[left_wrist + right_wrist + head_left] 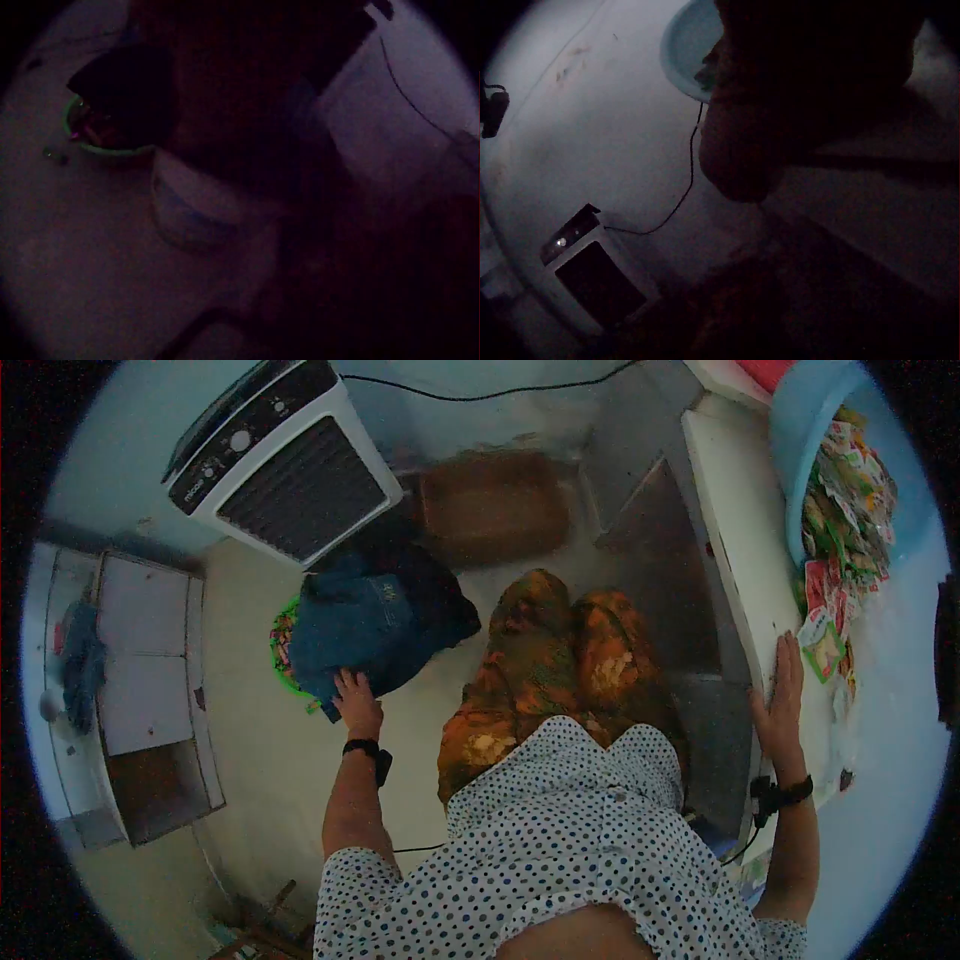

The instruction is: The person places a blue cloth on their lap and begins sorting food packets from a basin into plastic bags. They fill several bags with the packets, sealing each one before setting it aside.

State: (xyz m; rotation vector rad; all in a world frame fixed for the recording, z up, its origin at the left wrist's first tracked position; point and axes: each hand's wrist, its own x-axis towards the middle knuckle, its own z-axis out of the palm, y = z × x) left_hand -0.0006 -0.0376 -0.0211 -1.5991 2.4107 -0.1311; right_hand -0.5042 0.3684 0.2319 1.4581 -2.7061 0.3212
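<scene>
Dark blue denim cloth lies heaped in front of the air cooler, partly over a green-rimmed basket of small colourful things. My left hand rests on the near edge of the denim, its fingers extended over the fabric. In the dim left wrist view, the green basket and a pale bucket show below the hand. My right hand lies along the edge of a white bench top, fingers straight, near small packets. The right wrist view shows that hand only as a dark shape.
A white and black air cooler stands at the back left, its black cable running along the wall. A light blue tub spills packets at the right. A brown box sits behind the person's knees; a cabinet stands at the left.
</scene>
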